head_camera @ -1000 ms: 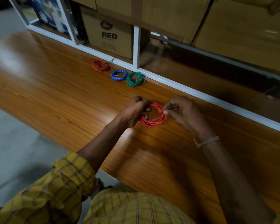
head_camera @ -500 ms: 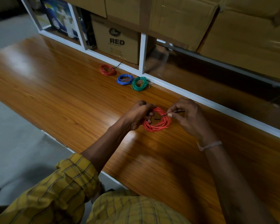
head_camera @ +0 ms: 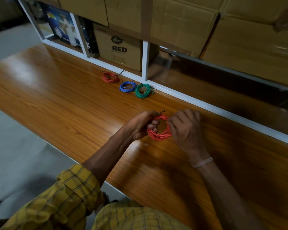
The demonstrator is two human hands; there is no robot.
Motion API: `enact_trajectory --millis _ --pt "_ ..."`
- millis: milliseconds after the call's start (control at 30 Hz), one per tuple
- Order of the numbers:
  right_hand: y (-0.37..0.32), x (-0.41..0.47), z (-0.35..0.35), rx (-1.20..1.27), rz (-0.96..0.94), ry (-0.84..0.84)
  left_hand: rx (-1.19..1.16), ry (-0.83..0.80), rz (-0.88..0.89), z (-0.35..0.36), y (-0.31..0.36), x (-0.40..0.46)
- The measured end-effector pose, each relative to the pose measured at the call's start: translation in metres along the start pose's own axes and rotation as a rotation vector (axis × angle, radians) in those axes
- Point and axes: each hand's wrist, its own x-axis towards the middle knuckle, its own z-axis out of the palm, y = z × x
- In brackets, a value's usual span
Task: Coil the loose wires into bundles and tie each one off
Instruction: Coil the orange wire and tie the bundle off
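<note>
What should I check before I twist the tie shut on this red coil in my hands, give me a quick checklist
1. Left hand grips the red coil: ok.
2. Right hand holds the coil's other side: ok.
3. Loops gathered into one ring: ok.
4. Black tie at the coil's top: present, ok; whether it wraps every loop: cannot tell.
5. Loose wire end tucked in: cannot tell.
6. Finished red bundle, blue bundle and green bundle lie apart from the work: ok.
</note>
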Motion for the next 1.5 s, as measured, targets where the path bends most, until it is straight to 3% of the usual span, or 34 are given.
enact_trajectory --millis 100,233,533,600,733,933,1067,1500 --pt "-0.001 0.000 -0.002 -0.008 0.004 0.007 0.000 -0.009 0.006 0.000 0.001 -0.001" --pt "-0.004 0.005 -0.013 0.001 0.011 -0.008 0.133 0.048 0.145 0.003 0.004 -0.002" --pt "-0.005 0.034 -0.052 -0.018 0.197 -0.253 0.483 0.204 0.401 -0.005 0.007 -0.007" --pt "-0.006 0.038 -0.059 0.054 0.247 -0.304 0.516 0.216 0.435 -0.007 0.007 -0.009" --pt "-0.008 0.044 -0.069 0.475 0.400 -0.354 0.543 0.204 0.461 -0.009 0.008 -0.016" --pt "-0.020 0.049 -0.056 0.955 0.662 -0.208 0.467 0.155 0.485 -0.013 0.014 -0.025" --pt "-0.033 0.053 -0.043 1.184 0.740 -0.172 0.393 0.143 0.502 -0.018 0.019 -0.033" --pt "-0.096 0.097 -0.061 1.349 0.887 0.076 0.368 0.225 0.638 -0.039 0.063 -0.068"
